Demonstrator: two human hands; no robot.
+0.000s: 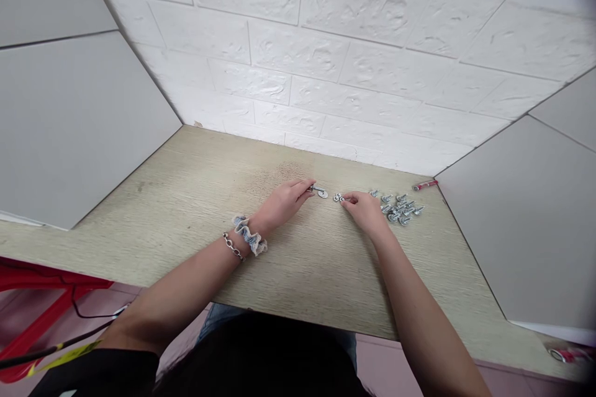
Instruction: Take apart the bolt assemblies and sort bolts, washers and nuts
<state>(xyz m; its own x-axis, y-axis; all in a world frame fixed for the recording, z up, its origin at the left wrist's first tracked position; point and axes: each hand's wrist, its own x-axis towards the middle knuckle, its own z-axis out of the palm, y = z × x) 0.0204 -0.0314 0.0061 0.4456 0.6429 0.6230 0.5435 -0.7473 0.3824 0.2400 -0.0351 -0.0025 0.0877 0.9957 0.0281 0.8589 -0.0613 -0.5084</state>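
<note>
Hold the metal bolt (318, 188) steady in the left hand's (285, 200) pinch, its tip by the round washer (323, 195) between the hands, while the right hand (365, 207), its grip unclear at the small nuts (336, 198), would best separate one lightly.

The tabletop (298, 279) ran between the left panel (84, 130) and the right panel (526, 217), with the wall (298, 43) behind it. On or just above it, left to right: left fingers (302, 185) holding a bolt (318, 189), washer (323, 195) by its end, nuts (336, 197), right fingers (354, 196) beside these, then the hardware pile (403, 209). A small cylinder (423, 185) lay farther right, near the right panel.
</note>
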